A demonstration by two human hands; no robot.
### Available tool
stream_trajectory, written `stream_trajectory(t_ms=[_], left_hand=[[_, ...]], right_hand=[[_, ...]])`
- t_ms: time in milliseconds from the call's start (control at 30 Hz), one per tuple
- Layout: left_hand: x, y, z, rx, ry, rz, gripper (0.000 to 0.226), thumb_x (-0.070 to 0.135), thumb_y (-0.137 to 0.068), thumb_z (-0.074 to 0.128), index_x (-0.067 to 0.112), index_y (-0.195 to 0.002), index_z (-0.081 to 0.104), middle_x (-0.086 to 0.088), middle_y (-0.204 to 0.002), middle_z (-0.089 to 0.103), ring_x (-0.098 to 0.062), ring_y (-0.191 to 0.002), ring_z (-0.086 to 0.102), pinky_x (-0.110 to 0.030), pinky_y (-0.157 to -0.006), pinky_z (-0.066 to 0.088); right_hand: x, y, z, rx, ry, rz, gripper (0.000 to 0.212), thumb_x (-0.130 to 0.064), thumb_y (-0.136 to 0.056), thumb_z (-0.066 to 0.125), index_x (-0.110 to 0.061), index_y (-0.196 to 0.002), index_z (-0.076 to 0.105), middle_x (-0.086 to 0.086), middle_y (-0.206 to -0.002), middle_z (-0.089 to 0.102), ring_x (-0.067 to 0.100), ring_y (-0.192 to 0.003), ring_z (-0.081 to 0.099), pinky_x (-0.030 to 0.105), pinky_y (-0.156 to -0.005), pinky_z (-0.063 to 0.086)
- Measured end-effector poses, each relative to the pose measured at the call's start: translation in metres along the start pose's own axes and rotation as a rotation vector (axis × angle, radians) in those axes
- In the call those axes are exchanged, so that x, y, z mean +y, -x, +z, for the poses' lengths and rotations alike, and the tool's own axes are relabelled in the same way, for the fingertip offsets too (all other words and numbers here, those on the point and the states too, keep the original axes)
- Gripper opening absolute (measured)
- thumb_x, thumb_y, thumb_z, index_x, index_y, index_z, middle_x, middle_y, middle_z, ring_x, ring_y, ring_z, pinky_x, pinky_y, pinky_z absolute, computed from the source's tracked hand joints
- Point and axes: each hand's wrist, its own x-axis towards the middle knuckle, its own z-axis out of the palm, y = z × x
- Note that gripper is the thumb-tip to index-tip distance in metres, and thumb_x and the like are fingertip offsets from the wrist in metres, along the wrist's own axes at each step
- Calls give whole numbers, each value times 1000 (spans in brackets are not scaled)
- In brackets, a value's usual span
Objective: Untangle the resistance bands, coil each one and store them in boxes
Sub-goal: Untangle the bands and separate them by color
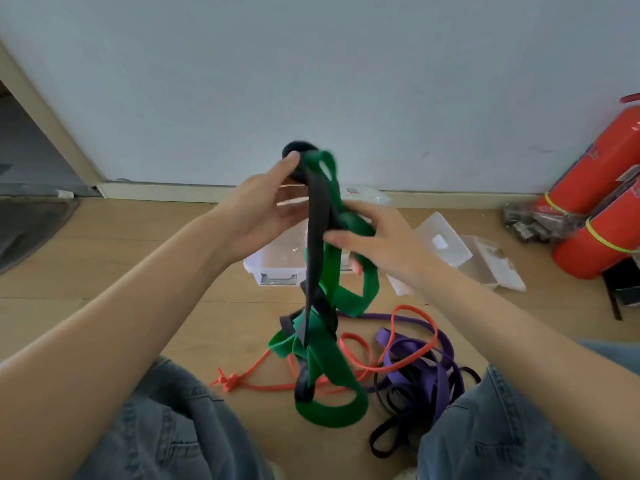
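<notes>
A wide green band [330, 362] and a dark grey band [316, 244] hang twisted together in front of me, their lower loops reaching the floor. My left hand [263, 206] holds the top of the tangle, thumb pressed on a dark rolled part [299, 150]. My right hand [374, 237] grips the green band lower down, thumb against the grey strap. On the floor lie an orange band [408, 344] with a knot, a purple band [440, 372] and a thin black band [384, 441]. An open clear box [277, 265] stands behind the tangle.
A clear lid [440, 240] and a second clear box [491, 265] lie to the right on the wooden floor. Two red fire extinguishers [595, 209] lean at the far right by the wall. My knees in jeans [162, 417] frame the bands.
</notes>
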Motion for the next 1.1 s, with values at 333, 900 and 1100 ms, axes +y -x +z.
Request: stream_trajectory(t_ms=[333, 900, 1100], left_hand=[[-70, 6, -5, -159, -904, -48, 53, 1, -87, 53, 23, -132, 37, -10, -98, 66, -19, -91, 65, -37, -85, 54], [-8, 18, 26, -95, -237, -146, 22, 23, -94, 51, 3, -99, 57, -2, -56, 65, -16, -64, 71, -27, -60, 58], [-7, 17, -9, -246, -517, -93, 28, 43, -82, 58, 30, -106, 64, 20, -105, 68, 2, -107, 58, -22, -94, 43]], right_hand=[[-12, -8, -35, 310, -404, 156, 12, -16, -82, 69, -5, -85, 65, 16, -75, 55, 12, -38, 43, 21, -40, 36], [50, 19, 3, -269, 287, 368, 65, -49, -68, 75, -29, -123, 47, -4, -119, 59, 15, -106, 59, 38, -96, 47], [28, 7, -9, -96, -32, 199, 18, -7, -82, 62, -20, -95, 65, -1, -90, 69, 14, -81, 66, 27, -75, 54]])
